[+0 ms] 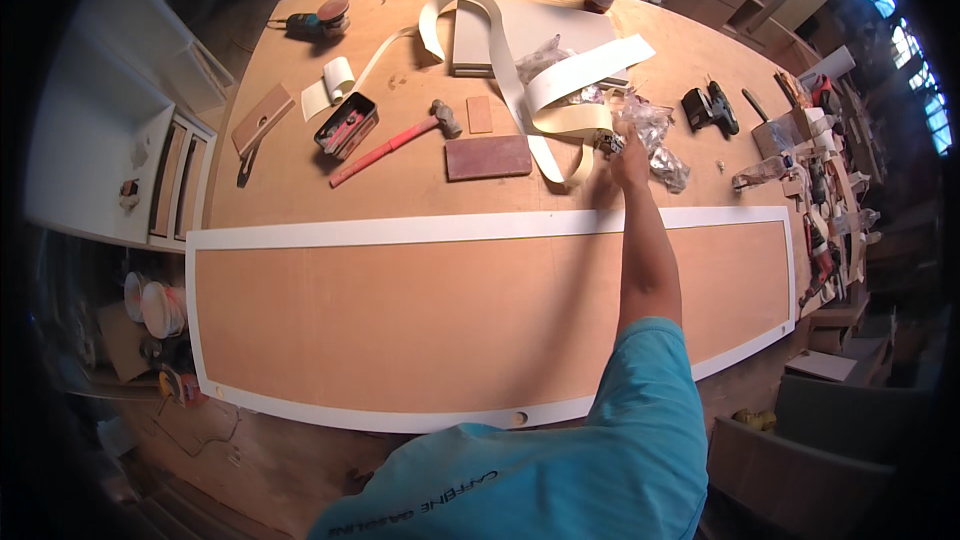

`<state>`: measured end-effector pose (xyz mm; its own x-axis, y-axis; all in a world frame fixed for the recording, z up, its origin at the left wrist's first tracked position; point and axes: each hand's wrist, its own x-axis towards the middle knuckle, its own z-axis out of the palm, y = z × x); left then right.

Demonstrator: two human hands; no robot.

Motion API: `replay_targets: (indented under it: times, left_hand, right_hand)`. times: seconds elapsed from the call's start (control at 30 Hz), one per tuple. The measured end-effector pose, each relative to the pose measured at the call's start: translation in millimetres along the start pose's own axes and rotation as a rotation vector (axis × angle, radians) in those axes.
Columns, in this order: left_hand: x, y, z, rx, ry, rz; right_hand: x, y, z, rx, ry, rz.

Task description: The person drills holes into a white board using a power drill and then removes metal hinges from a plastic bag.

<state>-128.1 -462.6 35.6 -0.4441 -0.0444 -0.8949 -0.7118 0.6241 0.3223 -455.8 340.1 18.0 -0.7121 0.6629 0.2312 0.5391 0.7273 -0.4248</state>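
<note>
From where I stand, the worker's right hand [629, 162] is stretched right across the white-framed panel [400, 320] to the clutter on the far part of the bench [300, 185]. The arm goes nearly straight, I suppose because the panel takes up the near side and the small stuff lies beyond it. The fingers are down among the crumpled clear plastic bags [668, 168], right of the cream strip [590, 70], with a small dark-and-light piece [613, 144] just at their tips. I can't tell how far open the grip is, or whether it has hold of that piece; the left hand is out of sight. The strip loops loosely over a pale flat stack [485, 40], its curl likely keeping it standing on edge. The red-handled hammer [385, 155] and maroon block [488, 157] lie behind the panel, perhaps to spare its face from scratches.
</note>
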Motion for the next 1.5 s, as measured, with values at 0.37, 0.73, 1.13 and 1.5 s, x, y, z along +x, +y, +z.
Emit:
replay_targets:
  times: [0.37, 0.73, 1.13, 1.5]
  left_hand:
    - [0, 23, -42, -0.232, 0.087, 0.086]
    - [-27, 62, -13, 0.153, 0.094, 0.082]
    - [-43, 216, 9, 0.326, 0.165, 0.832]
    - [-91, 326, 147, 0.020, -0.704, 0.882]
  right_hand:
    - [-105, 5, -32, 0.382, -0.381, -0.027]
    - [6, 103, -63, -0.337, 0.063, 0.054]
    - [-137, 63, -86, 1.879, -0.320, 0.403]
    - [-468, -123, -217, 1.404, -0.375, 0.174]
